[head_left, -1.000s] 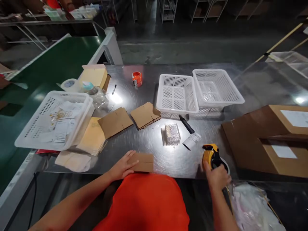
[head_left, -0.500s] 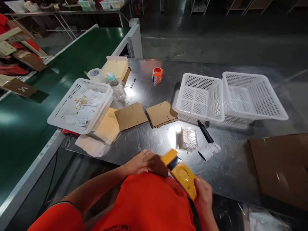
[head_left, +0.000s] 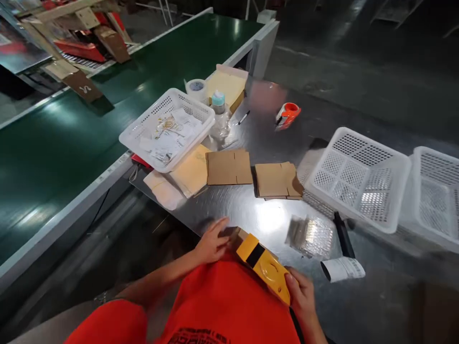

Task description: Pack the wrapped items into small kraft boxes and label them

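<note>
A yellow tool with a black band [head_left: 269, 268] is held in my right hand [head_left: 301, 294], its fingers wrapped round the near end. The tool's far end lies against a small brown cardboard piece [head_left: 236, 239] close to my body. My left hand [head_left: 212, 242] holds that cardboard at its left side, thumb and fingers around the edge. Flat cardboard pieces lie on the metal table beyond, one stack [head_left: 229, 167] left and another [head_left: 278, 180] right. A bubble-wrapped item [head_left: 315, 236] rests to the right, beside a roll of printed labels [head_left: 343, 269].
At the left, a white basket [head_left: 167, 165] holds papers. Two white baskets, one nearer [head_left: 358, 217], stand at the right. An orange tape dispenser [head_left: 288, 113], a pen [head_left: 244, 118] and a bottle [head_left: 218, 102] are farther back. A green conveyor [head_left: 161, 67] runs along the left.
The view has turned left, so the table's items appear shifted right. The yellow tool now lies closer along the cardboard, and both hands still hold their things.
</note>
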`<move>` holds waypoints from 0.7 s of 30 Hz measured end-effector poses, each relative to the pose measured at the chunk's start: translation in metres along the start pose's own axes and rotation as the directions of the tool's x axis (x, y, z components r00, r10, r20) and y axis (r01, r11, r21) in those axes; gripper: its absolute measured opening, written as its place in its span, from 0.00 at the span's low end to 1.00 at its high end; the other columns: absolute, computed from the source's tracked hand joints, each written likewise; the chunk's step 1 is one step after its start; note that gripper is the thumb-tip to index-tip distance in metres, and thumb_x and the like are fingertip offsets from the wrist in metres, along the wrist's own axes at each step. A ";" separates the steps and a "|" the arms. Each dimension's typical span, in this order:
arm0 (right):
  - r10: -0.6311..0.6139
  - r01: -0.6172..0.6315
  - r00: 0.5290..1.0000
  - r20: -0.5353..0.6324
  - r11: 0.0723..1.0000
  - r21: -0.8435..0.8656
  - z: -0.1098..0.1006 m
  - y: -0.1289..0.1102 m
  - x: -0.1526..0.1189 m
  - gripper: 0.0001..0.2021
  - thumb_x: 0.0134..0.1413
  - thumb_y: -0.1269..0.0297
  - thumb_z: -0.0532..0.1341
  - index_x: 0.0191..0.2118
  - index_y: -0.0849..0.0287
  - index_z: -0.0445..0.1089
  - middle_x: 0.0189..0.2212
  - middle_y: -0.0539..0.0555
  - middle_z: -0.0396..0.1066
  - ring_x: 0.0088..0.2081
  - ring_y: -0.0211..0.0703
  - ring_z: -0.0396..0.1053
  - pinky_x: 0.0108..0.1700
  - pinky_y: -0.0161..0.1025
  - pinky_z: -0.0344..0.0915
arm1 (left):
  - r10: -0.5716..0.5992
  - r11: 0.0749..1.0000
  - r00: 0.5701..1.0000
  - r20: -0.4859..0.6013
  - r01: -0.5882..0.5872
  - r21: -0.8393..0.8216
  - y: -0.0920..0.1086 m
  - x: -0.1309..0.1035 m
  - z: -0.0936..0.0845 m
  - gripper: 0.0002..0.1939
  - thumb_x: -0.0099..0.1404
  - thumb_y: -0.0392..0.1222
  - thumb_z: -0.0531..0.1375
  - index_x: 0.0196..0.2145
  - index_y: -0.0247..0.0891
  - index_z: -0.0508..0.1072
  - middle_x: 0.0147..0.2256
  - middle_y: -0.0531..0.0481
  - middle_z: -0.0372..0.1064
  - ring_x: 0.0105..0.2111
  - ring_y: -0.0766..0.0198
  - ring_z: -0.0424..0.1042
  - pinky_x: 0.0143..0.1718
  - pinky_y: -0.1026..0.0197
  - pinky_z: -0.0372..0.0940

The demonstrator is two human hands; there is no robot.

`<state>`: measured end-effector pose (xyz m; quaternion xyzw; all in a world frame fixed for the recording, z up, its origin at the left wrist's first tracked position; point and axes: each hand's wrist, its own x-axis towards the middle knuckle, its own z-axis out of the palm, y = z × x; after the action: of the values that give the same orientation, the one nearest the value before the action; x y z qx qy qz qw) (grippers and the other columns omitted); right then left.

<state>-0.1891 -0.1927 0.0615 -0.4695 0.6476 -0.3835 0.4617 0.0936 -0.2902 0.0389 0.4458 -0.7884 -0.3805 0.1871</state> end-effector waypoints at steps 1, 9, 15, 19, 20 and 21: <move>0.007 -0.007 1.000 0.002 1.000 -0.005 0.000 -0.002 0.001 0.29 0.54 0.38 0.54 0.16 0.57 0.59 0.14 0.47 0.54 0.18 0.36 0.52 0.20 0.35 0.49 | -0.175 0.975 0.981 -0.088 0.161 -0.152 0.010 -0.001 0.000 0.17 0.68 0.49 0.53 0.42 0.38 0.79 0.58 0.37 0.64 0.59 0.49 0.62 0.59 0.45 0.58; 0.042 -0.039 0.998 0.057 0.998 -0.052 0.000 -0.006 0.003 0.28 0.55 0.38 0.53 0.17 0.57 0.58 0.15 0.48 0.54 0.19 0.37 0.53 0.21 0.35 0.50 | -0.579 0.192 0.738 0.348 0.538 -0.821 0.058 0.036 0.009 0.17 0.48 0.52 0.68 0.22 0.34 0.71 0.22 0.55 0.65 0.23 0.70 0.62 0.26 0.65 0.56; 0.065 -0.062 0.995 0.077 0.997 -0.040 0.001 -0.008 0.002 0.28 0.56 0.38 0.53 0.18 0.56 0.57 0.16 0.47 0.53 0.20 0.36 0.51 0.21 0.35 0.48 | -0.621 0.283 0.725 0.298 0.562 -0.777 0.046 0.036 0.008 0.15 0.46 0.48 0.68 0.20 0.36 0.69 0.20 0.58 0.63 0.23 0.71 0.60 0.27 0.65 0.54; 0.072 -0.069 0.996 0.061 0.996 -0.048 0.001 -0.006 0.004 0.28 0.54 0.38 0.54 0.17 0.56 0.56 0.15 0.47 0.53 0.19 0.36 0.51 0.21 0.35 0.49 | -0.626 0.292 0.727 0.282 0.554 -0.780 0.040 0.035 0.011 0.13 0.47 0.46 0.68 0.25 0.35 0.73 0.24 0.55 0.68 0.26 0.68 0.64 0.29 0.64 0.57; 0.077 -0.075 0.995 0.060 0.996 -0.046 0.001 -0.005 0.004 0.28 0.54 0.38 0.54 0.17 0.56 0.56 0.15 0.47 0.53 0.19 0.36 0.52 0.21 0.35 0.49 | -0.626 0.256 0.719 0.302 0.555 -0.791 0.039 0.035 0.013 0.13 0.46 0.46 0.68 0.27 0.35 0.74 0.25 0.54 0.70 0.27 0.67 0.66 0.30 0.63 0.58; 0.085 -0.083 0.995 0.058 0.996 -0.039 0.001 -0.004 0.003 0.27 0.54 0.38 0.54 0.18 0.56 0.56 0.16 0.47 0.53 0.19 0.36 0.52 0.21 0.35 0.50 | -0.622 0.225 0.712 0.326 0.561 -0.796 0.038 0.034 0.014 0.13 0.45 0.45 0.68 0.28 0.35 0.75 0.27 0.53 0.72 0.27 0.67 0.67 0.30 0.63 0.59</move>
<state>-0.1878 -0.1971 0.0643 -0.4615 0.6596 -0.3376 0.4878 0.0454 -0.3012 0.0575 0.5659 -0.2542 -0.7444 0.2469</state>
